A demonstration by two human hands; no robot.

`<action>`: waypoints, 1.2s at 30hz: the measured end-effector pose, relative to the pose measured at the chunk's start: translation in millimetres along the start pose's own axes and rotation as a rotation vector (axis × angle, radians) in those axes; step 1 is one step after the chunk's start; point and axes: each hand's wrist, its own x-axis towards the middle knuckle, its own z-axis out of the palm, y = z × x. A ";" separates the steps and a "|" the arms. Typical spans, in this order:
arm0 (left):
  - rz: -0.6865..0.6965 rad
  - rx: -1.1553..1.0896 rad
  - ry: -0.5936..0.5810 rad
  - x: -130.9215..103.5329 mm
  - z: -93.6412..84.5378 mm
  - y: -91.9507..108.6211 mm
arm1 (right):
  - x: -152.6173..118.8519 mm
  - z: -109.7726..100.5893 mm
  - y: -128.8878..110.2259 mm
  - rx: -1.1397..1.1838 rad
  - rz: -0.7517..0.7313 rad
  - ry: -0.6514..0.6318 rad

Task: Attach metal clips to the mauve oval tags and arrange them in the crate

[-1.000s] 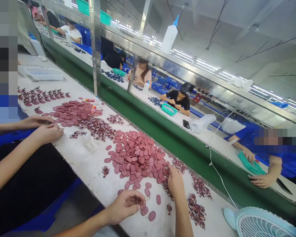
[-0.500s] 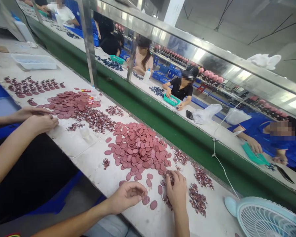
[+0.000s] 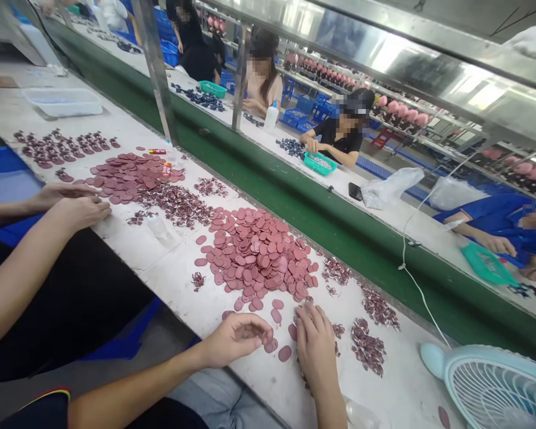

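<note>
My left hand (image 3: 239, 339) is by the table's near edge, with its fingers curled and the thumb close to the fingertips. What it pinches, if anything, is too small to make out. Flat reddish oval discs (image 3: 284, 353) lie just beyond those fingertips. My right hand (image 3: 315, 336) reaches over a scatter of small dark red pieces (image 3: 338, 330), fingers extended and lying low over them; its palm hides part of that scatter. Past both hands rises a large pile of oval discs (image 3: 259, 256). Two more heaps of small dark red pieces (image 3: 368, 345) sit right of my right hand.
A light-blue fan (image 3: 495, 381) stands at the right. At left, a co-worker's hands (image 3: 78, 208) are beside another disc pile (image 3: 125, 176) and rows of assembled pieces (image 3: 62, 146). A clear bottle (image 3: 158, 226) lies nearby. The green conveyor (image 3: 268, 179) separates co-workers opposite.
The view has shifted, so the table appears higher and farther right. My right hand has slid slightly left over the small pieces. My left hand stays beside the same discs.
</note>
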 end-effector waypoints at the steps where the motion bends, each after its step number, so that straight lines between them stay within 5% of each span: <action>1: 0.001 0.001 0.000 -0.5 -0.1 0.5 | -0.4 0.2 1.3 0.002 0.007 -0.002; 7: -0.007 0.007 0.003 -1.8 0.0 0.6 | -8.5 -3.7 8.8 -0.012 0.099 0.084; 16: 0.005 0.008 -0.004 -0.1 0.8 0.8 | 71.5 -24.1 -0.5 -0.100 0.131 -0.087; 22: 0.005 0.009 0.013 0.6 0.1 -3.0 | 97.9 -24.3 7.1 -0.124 0.041 -0.179; 27: -0.007 0.006 0.007 0.3 -0.3 -2.8 | 80.8 -21.4 16.9 -0.098 0.061 -0.161; 36: -0.016 -0.003 0.004 0.2 0.6 3.4 | 38.4 -47.0 35.5 -0.048 0.202 -0.030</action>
